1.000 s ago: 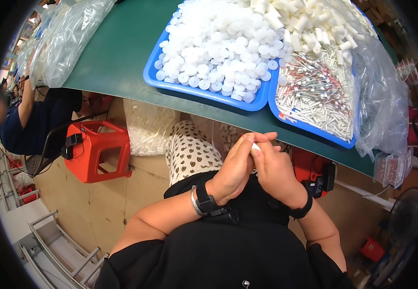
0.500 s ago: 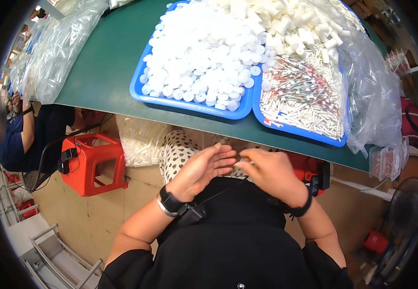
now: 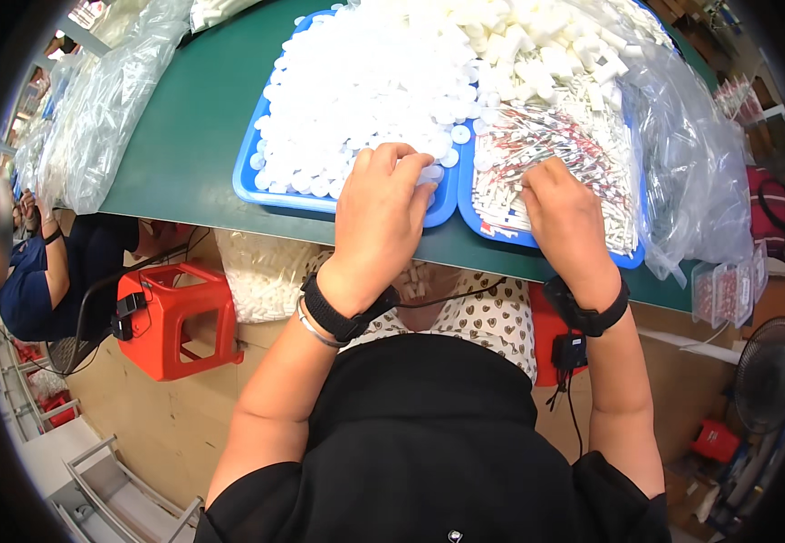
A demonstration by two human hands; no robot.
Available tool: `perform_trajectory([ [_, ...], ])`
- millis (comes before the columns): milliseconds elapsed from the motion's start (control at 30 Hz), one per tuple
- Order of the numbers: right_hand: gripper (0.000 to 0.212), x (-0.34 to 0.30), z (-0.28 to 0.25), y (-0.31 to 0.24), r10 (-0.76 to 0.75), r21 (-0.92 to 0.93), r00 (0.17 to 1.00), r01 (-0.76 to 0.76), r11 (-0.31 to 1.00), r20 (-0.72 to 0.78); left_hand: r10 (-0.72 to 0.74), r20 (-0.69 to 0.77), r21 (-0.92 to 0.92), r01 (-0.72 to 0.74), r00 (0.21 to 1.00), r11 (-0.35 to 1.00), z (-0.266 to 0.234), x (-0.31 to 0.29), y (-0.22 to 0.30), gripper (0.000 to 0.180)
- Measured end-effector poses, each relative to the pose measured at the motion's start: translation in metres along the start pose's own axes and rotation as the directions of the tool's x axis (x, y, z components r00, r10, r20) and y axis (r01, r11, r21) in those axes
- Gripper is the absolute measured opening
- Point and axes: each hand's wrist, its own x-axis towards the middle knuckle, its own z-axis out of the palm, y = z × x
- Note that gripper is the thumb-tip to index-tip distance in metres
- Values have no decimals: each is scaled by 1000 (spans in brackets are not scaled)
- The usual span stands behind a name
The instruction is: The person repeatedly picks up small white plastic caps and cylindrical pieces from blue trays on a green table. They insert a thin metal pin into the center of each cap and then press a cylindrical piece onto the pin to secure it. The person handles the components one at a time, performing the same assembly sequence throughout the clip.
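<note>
At the bottom centre of the frame is a black shirt [image 3: 420, 425], with heart-patterned trousers [image 3: 492, 326] just above it. Past them, near the centre, the left hand [image 3: 380, 208] reaches over the near rim of a blue tray [image 3: 302, 202], its fingers bent down at the white discs [image 3: 365, 100] heaped there; a disc shows beside the fingertips, though I cannot tell whether it is gripped. Right of centre, the right hand [image 3: 571, 215] is over a second blue tray [image 3: 512, 237], its fingers curled together at the thin wired parts [image 3: 537, 136] and small white sticks [image 3: 623, 199]; whether they grasp one is hidden. Both trays stand side by side on the green tabletop [image 3: 184, 118]. At the left, a red stool [image 3: 175, 317] stands on the floor. Clear plastic [image 3: 682, 163] lies beside the second tray at the right. Farther up, thick white cylinders [image 3: 519, 45] are piled at the top of the frame, and more plastic bags [image 3: 125, 118] fill the upper left, near a seated person in dark blue [image 3: 62, 276].
</note>
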Motion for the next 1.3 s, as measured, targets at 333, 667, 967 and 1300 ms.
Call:
perform_trajectory([
  [333, 16, -12, -14, 2, 227, 325, 970, -189, 926, -82, 107, 11, 43, -107, 994, 993, 8, 20, 13, 23],
  [667, 10, -19, -29, -10, 252, 337, 962, -203, 919, -109, 80, 141, 156, -102, 987, 983, 34, 38, 29, 16],
  [967, 9, -27, -39, -23, 175, 317, 956, -94, 944, -238, -259, 430, -791, 499, 865, 355, 1, 22, 39, 25],
  [1300, 14, -39, -38, -45, -107, 169, 986, 128, 977, -130, -65, 745, -537, 539, 664, -649, 4, -34, 39, 31],
])
